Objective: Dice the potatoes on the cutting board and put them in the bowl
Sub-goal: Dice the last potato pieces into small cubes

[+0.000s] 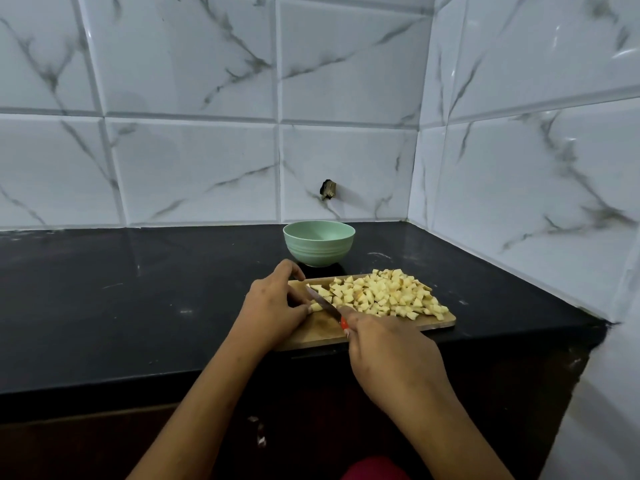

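Observation:
A wooden cutting board (pixel 322 332) lies on the black counter near its front edge. A heap of pale yellow potato dice (pixel 388 295) covers the board's right and far part. My left hand (pixel 273 306) pinches a small potato piece (pixel 316 307) at the board's left side. My right hand (pixel 388 355) grips a knife (pixel 323 304) with a red handle, its blade angled across that piece. A light green bowl (pixel 319 242) stands just behind the board; its inside looks empty.
The black counter (pixel 138 299) runs left, with white marble-look tiled walls behind and to the right. The right wall closes in beside the board. A dark fitting (pixel 328 189) juts from the back wall above the bowl.

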